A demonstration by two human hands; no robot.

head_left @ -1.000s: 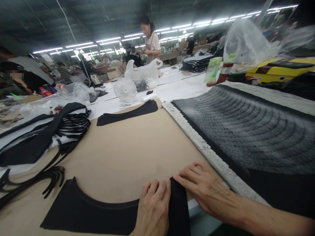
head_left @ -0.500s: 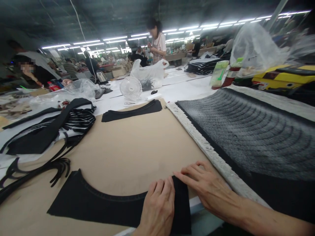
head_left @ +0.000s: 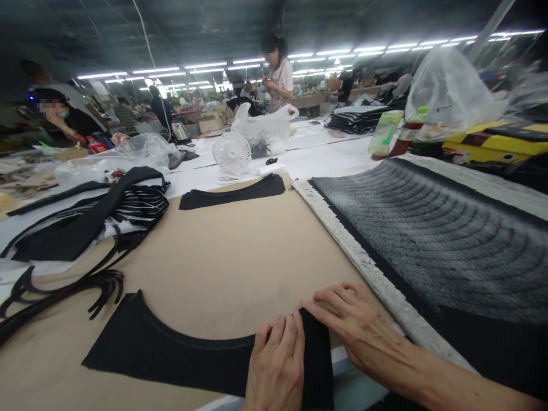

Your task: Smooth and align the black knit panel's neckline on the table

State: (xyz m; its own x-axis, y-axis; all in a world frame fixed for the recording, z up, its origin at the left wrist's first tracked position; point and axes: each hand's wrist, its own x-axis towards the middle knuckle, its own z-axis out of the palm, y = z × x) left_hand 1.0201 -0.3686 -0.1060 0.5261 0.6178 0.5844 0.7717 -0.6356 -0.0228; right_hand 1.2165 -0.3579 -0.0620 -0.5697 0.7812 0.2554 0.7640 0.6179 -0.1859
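A black fabric piece with a curved neckline cut (head_left: 171,354) lies flat on a tan paper sheet (head_left: 222,262) at the near edge of the table. My left hand (head_left: 276,365) rests palm down on its right end, fingers together and flat. My right hand (head_left: 355,325) lies beside it with fingers stretched out, fingertips touching the fabric's upper right corner. Neither hand holds anything. A second black curved piece (head_left: 233,192) lies at the far end of the paper.
A thick stack of dark cut fabric with a white ragged edge (head_left: 428,228) fills the right side. Black striped pieces and strips (head_left: 85,222) lie at left. A small white fan (head_left: 232,154), plastic bags (head_left: 265,128) and bottles (head_left: 406,134) stand behind. Other people work at far tables.
The view has shifted slightly; both hands stay flat on the fabric's right end with almost no movement.
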